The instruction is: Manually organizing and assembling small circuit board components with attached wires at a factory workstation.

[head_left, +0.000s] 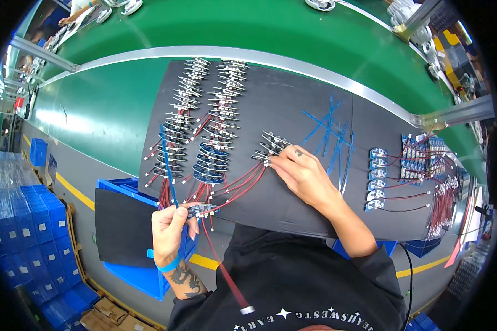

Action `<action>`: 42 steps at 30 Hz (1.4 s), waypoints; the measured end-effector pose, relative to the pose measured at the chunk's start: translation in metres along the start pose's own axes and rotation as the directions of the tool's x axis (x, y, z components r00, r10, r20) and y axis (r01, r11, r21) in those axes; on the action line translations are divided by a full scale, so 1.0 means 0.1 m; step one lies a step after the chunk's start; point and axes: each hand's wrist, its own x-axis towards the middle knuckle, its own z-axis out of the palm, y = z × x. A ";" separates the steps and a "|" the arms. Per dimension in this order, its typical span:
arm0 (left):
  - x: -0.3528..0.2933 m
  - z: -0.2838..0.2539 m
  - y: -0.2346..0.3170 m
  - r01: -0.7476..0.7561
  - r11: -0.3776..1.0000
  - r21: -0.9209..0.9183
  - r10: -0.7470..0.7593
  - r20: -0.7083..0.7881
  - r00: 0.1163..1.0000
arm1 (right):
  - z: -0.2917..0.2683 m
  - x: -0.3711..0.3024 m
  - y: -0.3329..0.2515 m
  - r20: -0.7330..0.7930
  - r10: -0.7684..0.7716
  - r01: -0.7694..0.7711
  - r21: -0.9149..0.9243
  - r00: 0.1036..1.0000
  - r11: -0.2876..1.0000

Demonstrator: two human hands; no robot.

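Note:
My left hand (170,227), near the front edge of the black mat, is closed on a small curved circuit board (205,209) with red and black wires. From the same fingers a thin blue strip (168,163) sticks up. Right of the mat's middle, my right hand (303,175) pinches the edge of a board in a small group of circuit boards (274,143). Red wires (242,186) trail from that group toward my left hand. Beyond the left hand stand two long columns of boards (186,94) on edge, their wires hanging at the near end.
Loose blue strips (328,129) lie beyond my right hand. Several wired boards (376,179) and a bundle of red wires (444,207) lie at the right. A metal rail (292,65) separates the mat from the green conveyor (232,27). Blue bins (30,226) are stacked at the left.

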 end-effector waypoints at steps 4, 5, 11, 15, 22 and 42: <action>-0.09 -0.12 0.05 -0.156 0.980 -0.123 0.136 -0.160 0.978 | -0.03 -0.02 -0.03 0.012 -0.008 0.008 0.040 1.000 0.999; -0.10 -0.13 0.08 -0.171 0.980 -0.102 0.150 -0.184 0.971 | -0.03 -0.01 -0.04 0.007 -0.014 0.013 0.057 1.000 0.998; -0.12 -0.12 0.07 -0.120 0.951 0.284 0.227 -0.381 0.896 | 0.00 0.00 -0.12 -0.045 0.176 -0.145 0.388 0.983 0.910; -0.17 -0.28 0.05 -0.214 0.953 0.215 0.302 -0.621 0.723 | -0.06 0.00 -0.10 -0.176 0.221 -0.124 0.442 0.959 0.888; -0.25 -0.05 0.06 -0.317 0.948 -0.029 0.303 -0.224 0.926 | 0.08 -0.03 -0.06 -0.072 0.014 -0.019 -0.064 0.997 0.998; -0.02 0.62 -0.21 -0.254 0.965 0.061 0.212 0.388 0.897 | -0.03 -0.20 -0.22 0.398 0.008 -0.357 0.814 0.917 0.458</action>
